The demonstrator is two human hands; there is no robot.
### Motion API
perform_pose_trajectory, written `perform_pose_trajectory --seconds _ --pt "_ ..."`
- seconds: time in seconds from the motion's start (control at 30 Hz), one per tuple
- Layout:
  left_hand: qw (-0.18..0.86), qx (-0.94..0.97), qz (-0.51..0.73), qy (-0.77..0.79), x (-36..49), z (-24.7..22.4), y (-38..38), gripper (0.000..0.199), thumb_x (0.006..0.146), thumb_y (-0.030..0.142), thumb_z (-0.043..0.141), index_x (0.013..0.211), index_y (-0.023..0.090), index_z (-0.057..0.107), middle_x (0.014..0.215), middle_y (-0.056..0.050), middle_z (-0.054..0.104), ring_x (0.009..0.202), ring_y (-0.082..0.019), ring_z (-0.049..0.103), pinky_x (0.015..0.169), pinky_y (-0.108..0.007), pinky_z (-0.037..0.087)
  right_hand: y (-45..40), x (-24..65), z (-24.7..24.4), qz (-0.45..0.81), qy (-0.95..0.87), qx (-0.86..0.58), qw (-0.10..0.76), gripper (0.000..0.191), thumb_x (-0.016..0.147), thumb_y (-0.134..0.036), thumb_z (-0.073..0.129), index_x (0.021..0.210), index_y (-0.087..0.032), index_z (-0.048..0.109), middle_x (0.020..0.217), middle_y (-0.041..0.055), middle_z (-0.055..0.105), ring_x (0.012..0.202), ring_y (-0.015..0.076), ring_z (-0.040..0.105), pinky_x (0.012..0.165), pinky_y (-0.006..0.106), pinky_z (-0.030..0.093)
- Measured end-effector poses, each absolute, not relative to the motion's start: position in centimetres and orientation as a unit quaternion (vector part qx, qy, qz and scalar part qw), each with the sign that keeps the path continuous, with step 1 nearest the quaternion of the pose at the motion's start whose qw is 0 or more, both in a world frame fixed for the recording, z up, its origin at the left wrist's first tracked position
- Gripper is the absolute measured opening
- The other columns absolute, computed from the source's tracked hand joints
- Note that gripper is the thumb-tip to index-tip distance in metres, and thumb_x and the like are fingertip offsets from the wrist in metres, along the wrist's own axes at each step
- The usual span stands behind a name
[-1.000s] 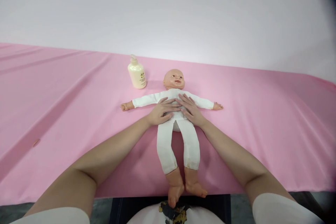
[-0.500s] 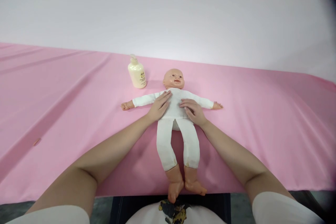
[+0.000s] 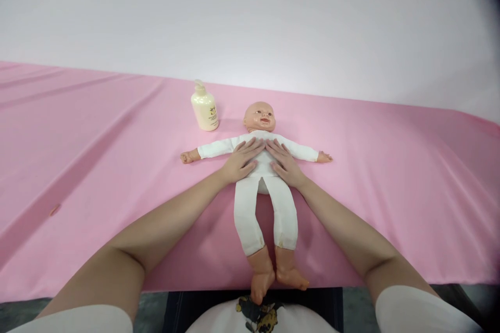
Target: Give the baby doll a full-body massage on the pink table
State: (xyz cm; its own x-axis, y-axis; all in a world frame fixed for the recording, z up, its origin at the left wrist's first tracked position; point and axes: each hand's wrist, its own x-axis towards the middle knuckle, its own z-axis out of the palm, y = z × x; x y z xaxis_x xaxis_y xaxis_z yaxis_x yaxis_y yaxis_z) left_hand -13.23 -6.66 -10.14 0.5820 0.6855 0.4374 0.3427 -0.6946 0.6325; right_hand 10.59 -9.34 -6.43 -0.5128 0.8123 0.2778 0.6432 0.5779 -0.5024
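Observation:
A baby doll [image 3: 250, 210] with a white cloth body lies on its back, its head away from me and its feet at the table's front edge. My left hand [image 3: 242, 160] rests flat on the left side of its chest, fingers stretched toward the middle. On the right side of the chest lies my right hand [image 3: 285, 163], also flat with its fingers extended. The fingertips of both hands come close together at the centre, and I cannot tell whether they touch. Neither hand grasps anything.
A cream pump bottle [image 3: 205, 110] stands left of the doll's head. Pink cloth [image 3: 371, 177] covers the table, with folds at the left. A small reddish piece [image 3: 54, 210] lies far left. Behind the table rises a white wall [image 3: 250, 21].
My left hand has slid inward across the doll's chest. My right hand has flattened, its fingers straightening and reaching up toward the centre. Doll and bottle stay in place.

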Motion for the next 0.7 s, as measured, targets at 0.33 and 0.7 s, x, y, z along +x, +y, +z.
perform_pose_trajectory --seconds 0.33,0.7 --pt "0.276 0.714 0.405 0.5 -12.9 -13.1 -4.8 0.066 0.101 0.054 0.033 0.156 0.018 0.04 0.167 -0.013 0.031 0.158 -0.031 0.021 0.129 -0.056 0.015 -6.9 12.0 -9.6 0.147 -0.711 -0.604 0.329 0.064 0.102 -0.059 0.033 0.151 -0.021 0.049 0.161 0.0119 0.041 0.158 0.0313 0.023 0.128 0.065 0.01" --pt "0.215 0.723 0.465 0.463 -13.1 -11.0 -5.6 0.039 0.099 0.044 0.041 0.118 0.018 0.062 0.125 -0.015 0.064 0.123 -0.027 0.057 0.112 -0.048 0.044 -7.8 11.4 -7.5 0.094 -0.696 -0.574 0.422 0.026 0.095 -0.041 0.046 0.096 -0.02 0.062 0.097 0.0083 0.065 0.092 0.0221 0.059 0.09 0.042 0.05"
